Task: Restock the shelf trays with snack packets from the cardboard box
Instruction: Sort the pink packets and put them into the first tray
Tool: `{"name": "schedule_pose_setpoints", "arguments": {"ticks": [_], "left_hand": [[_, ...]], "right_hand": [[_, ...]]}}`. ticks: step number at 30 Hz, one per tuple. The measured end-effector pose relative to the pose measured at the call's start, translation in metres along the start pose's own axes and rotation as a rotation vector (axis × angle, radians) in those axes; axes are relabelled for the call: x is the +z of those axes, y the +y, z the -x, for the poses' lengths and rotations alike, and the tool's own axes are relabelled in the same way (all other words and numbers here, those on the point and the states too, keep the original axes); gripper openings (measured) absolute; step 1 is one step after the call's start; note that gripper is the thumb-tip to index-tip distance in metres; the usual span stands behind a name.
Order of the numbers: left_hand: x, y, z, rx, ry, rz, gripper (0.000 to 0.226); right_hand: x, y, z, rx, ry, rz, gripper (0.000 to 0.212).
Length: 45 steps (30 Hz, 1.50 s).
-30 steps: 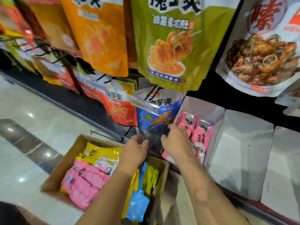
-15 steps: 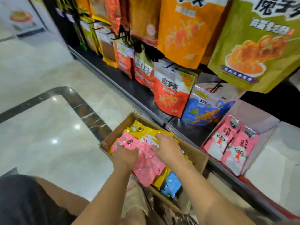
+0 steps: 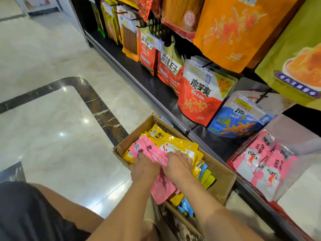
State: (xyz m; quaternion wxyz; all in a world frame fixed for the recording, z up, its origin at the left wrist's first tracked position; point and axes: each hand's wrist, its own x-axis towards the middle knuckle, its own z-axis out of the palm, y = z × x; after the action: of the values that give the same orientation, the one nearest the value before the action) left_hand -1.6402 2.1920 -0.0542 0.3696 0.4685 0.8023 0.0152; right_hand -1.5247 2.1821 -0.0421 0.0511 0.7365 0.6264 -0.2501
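A cardboard box stands on the floor against the shelf base, filled with pink packets, yellow packets and some blue ones. Both my hands are inside it. My left hand presses down on the pink packets with its fingers curled around them. My right hand lies beside it, fingers gripping the same pink stack over the yellow ones. To the right, a shelf tray holds a few pink packets lying flat.
Large snack bags hang on hooks above the shelf: orange, green, red-and-white, blue. A white tray sits further right. Polished marble floor spreads left. My knee in dark shorts is at bottom left.
My hands left the shelf tray and came down into the box. My view swung left and down. Both hands now close on the pink stack.
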Motion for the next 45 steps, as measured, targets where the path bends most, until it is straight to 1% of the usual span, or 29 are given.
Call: {"name": "schedule_pose_setpoints", "arguments": {"ticks": [2,4,7,10,12,15,17,20,21,23,25,27,28,30,32,34,37,40,42,43,45], "left_hand": [[-0.002,0.001,-0.002,0.003,-0.007,0.022,0.07],[-0.005,0.002,-0.003,0.002,-0.012,0.045,0.067],[-0.008,0.005,0.002,0.024,-0.001,0.079,0.067],[-0.008,0.006,0.009,0.049,0.055,0.157,0.052],[-0.008,0.008,0.015,0.071,0.096,0.237,0.044],[-0.012,0.019,0.025,0.148,0.144,0.357,0.031],[-0.014,0.032,0.033,0.215,0.149,0.439,0.034],[-0.013,0.053,0.046,0.226,0.087,0.593,0.038],[-0.011,0.059,0.049,0.211,0.059,0.624,0.039],[-0.005,0.073,0.065,0.234,0.007,0.685,0.029],[0.005,0.083,0.078,0.268,-0.052,0.723,0.023],[0.016,0.092,0.089,0.285,-0.119,0.718,0.025],[0.022,0.095,0.092,0.288,-0.159,0.718,0.026],[0.033,0.102,0.099,0.289,-0.212,0.707,0.033],[0.044,0.108,0.104,0.293,-0.27,0.712,0.042],[0.054,0.115,0.112,0.31,-0.328,0.716,0.037],[0.065,0.129,0.125,0.367,-0.399,0.691,0.025],[0.077,0.145,0.137,0.422,-0.428,0.675,0.018],[0.086,0.156,0.143,0.447,-0.453,0.681,0.018],[0.091,0.162,0.145,0.451,-0.476,0.687,0.02],[0.1,0.172,0.149,0.445,-0.519,0.694,0.023]], "right_hand": [[-0.002,-0.002,-0.002,0.035,-0.014,-0.029,0.048],[-0.005,-0.003,0.0,0.061,0.008,-0.07,0.051],[-0.013,0.0,0.009,0.094,0.032,-0.185,0.047],[-0.024,0.011,0.019,0.111,0.026,-0.308,0.043],[-0.032,0.024,0.027,0.132,0.044,-0.447,0.039],[-0.043,0.043,0.039,0.164,0.087,-0.738,0.029],[-0.052,0.055,0.048,0.187,0.135,-0.905,0.02],[-0.066,0.072,0.061,0.2,0.184,-1.027,0.016],[-0.069,0.078,0.065,0.204,0.203,-1.049,0.019],[-0.077,0.092,0.08,0.199,0.237,-1.114,0.03],[-0.081,0.106,0.095,0.158,0.253,-1.141,0.032],[-0.079,0.123,0.104,0.172,0.261,-1.155,0.035],[-0.078,0.132,0.107,0.196,0.266,-1.157,0.033],[-0.076,0.148,0.114,0.238,0.273,-1.211,0.017],[-0.075,0.163,0.121,0.289,0.247,-1.329,0.012],[-0.075,0.175,0.129,0.324,0.242,-1.398,0.012],[-0.077,0.196,0.138,0.367,0.304,-1.375,0.013],[-0.076,0.22,0.141,0.415,0.394,-1.352,0.026],[-0.071,0.241,0.138,0.461,0.428,-1.348,0.038],[-0.069,0.25,0.137,0.476,0.453,-1.364,0.037],[-0.073,0.265,0.141,0.489,0.497,-1.434,0.023]]}}
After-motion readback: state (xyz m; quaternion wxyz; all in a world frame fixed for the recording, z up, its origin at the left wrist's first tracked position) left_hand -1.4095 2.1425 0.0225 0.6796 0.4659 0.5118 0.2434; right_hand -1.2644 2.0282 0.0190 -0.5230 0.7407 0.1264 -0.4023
